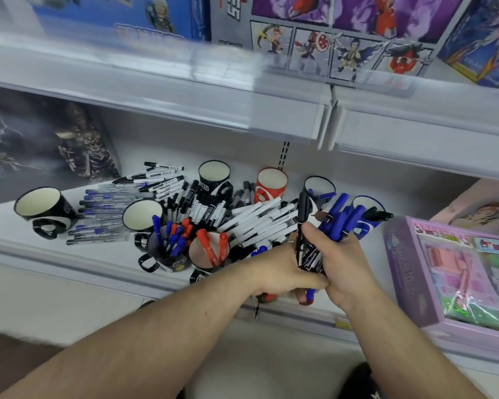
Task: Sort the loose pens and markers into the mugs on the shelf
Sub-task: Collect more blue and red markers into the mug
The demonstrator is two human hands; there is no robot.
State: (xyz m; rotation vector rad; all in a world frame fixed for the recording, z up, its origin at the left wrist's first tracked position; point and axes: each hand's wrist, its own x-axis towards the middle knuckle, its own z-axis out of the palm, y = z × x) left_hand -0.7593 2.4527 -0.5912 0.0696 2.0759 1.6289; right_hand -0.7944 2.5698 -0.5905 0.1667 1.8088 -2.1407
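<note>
The right hand [343,260] is clenched round a bundle of markers [310,249], black-and-white barrels down in the fist and a spray of blue caps [343,216] fanning out above it, with one black marker standing up tallest beside the thumb. The left hand [283,272] is closed against the bottom of that same bundle, fingers curled under it, and seems to be steadying or squaring the ends; whether it pinches a pen of its own I cannot tell. These are light, stiff plastic sticks with smooth round barrels, so I'd judge they will slide against each other and slip out of a loose grip; a firm hold round the middle of the barrels, caps kept pointing one way, looks safest. Just beyond the hands, near the shelf's front edge [69,260], stand a black mug [170,259] already stuffed with blue and red pens and a mug [209,251] beside it holding red markers. Behind those lies the loose heap: white-barrelled pens [260,223] piled slantwise, black-capped markers [205,208] in the middle, and clear blue ballpoints [101,214] spread flat to the left. Empty black mugs sit among them, one on its side at far left [45,211], another [143,216] by the ballpoints, and one [215,175] further back. A red mug [271,184] stands near the back wall, with blue mugs [319,185] to its right, partly hidden by the bundle. The mugs look like ceramic, heavy enough to stay put but chippable if knocked.
</note>
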